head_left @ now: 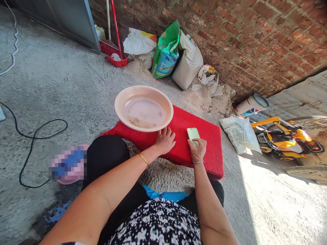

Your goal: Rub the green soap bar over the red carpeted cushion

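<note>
Running from your left, a black cable (pixel 33 136) loops over the concrete beside a pink tub (pixel 68 181), whose contents are blurred out. Farther back, a red dustpan (pixel 119 63) rests near the brick wall (pixel 219 37). In front of you, a peach basin (pixel 144 128) sits on the left part of the red-covered bench (pixel 182 119), holding shallow water with dark specks gathered toward your side. Your left hand (pixel 165 140) lies on the red cover just short of the basin's rim, fingers spread and grasping nothing (whether a fingertip touches the basin, you cannot tell from here). Beyond the bench stand a green sack (pixel 167 51) and a white sack (pixel 188 64).

Next comes the pale green phone (pixel 193 133), lying on the bench to the right of the basin. Your right hand (pixel 198 151) has its near end pinched between thumb and fingers. As far as this view shows, your grip on it is made, but it looks not yet lifted clear of the cover; whether you are taking it up or laying it down cannot be judged. The basin's water is left standing, with neither hand in it. Far right, a yellow ride-on toy (pixel 286 137) is parked.
</note>
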